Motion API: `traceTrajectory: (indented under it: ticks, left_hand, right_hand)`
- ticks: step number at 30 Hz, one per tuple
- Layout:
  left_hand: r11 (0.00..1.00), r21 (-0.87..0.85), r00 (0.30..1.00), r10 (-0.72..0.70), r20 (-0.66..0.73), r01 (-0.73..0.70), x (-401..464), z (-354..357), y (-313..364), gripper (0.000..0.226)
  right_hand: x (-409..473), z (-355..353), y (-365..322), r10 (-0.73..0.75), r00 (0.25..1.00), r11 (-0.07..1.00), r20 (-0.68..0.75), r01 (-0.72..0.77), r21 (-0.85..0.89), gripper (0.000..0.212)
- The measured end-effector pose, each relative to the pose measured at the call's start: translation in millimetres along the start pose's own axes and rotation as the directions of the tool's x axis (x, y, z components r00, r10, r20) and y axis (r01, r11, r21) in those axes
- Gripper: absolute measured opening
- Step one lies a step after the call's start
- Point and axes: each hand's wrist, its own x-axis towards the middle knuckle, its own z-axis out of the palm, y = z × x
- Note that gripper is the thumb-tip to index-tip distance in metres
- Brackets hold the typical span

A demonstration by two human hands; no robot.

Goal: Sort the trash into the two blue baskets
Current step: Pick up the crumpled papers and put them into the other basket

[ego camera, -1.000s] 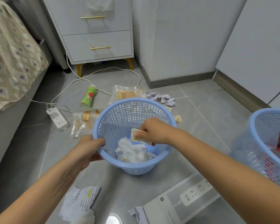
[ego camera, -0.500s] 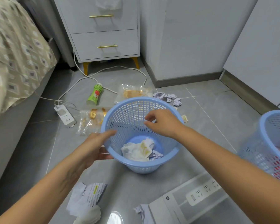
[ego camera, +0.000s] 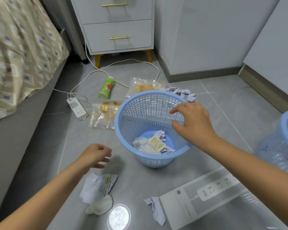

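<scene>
A blue basket (ego camera: pixel 123 113) stands on the floor in the middle, holding crumpled white paper and a small yellow-printed packet (ego camera: pixel 157 143). My right hand (ego camera: pixel 193 123) hovers over its right rim, fingers loosely spread, holding nothing. My left hand (ego camera: pixel 95 155) hangs left of the basket, apart from it, fingers loosely curled and empty. A second blue basket (ego camera: pixel 286 130) sits at the right edge with red trash inside. On the floor lie a green bottle (ego camera: pixel 106 87), two clear wrappers (ego camera: pixel 103 115) (ego camera: pixel 144 86), crumpled paper balls (ego camera: pixel 184 94), a torn leaflet (ego camera: pixel 100 186) and a tissue wad (ego camera: pixel 100 207).
A white power strip (ego camera: pixel 77 109) with its cord lies left of the basket. A white power-strip box (ego camera: pixel 198 198) and a paper scrap (ego camera: pixel 155 208) lie near me. A bed (ego camera: pixel 15 52) runs along the left, a nightstand (ego camera: pixel 118 25) stands at the back.
My right hand let the small packet fall into the basket and rose to its right rim. My left hand let go of the basket's left rim and drew back.
</scene>
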Motion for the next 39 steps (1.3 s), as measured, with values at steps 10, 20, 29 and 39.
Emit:
traceTrajectory:
  ticks: [10,20,29,39]
  left_hand:
    - [0.582,0.812,0.989,-0.143,0.044,0.048,9.2,17.4,-82.3,0.077]
    - [0.789,0.609,0.965,0.212,-0.157,-0.075,35.7,-5.5,-87.4,0.037]
    - [0.671,-0.462,0.765,0.254,-0.592,-0.580,-27.4,-51.8,47.6,0.019]
    - [0.627,0.502,0.687,0.721,-0.085,-0.596,-35.3,10.8,104.7,0.029]
  right_hand:
    - [7.2,2.4,32.3,0.515,0.830,0.755,0.214,-0.558,0.346,0.041]
    - [9.1,14.2,32.7,0.472,0.861,0.826,0.191,-0.508,0.244,0.024]
    - [10.7,13.8,22.2,0.416,0.893,0.888,0.171,-0.440,0.137,0.019]
    - [11.2,18.3,29.3,0.421,0.894,0.894,0.155,-0.438,0.098,0.014]
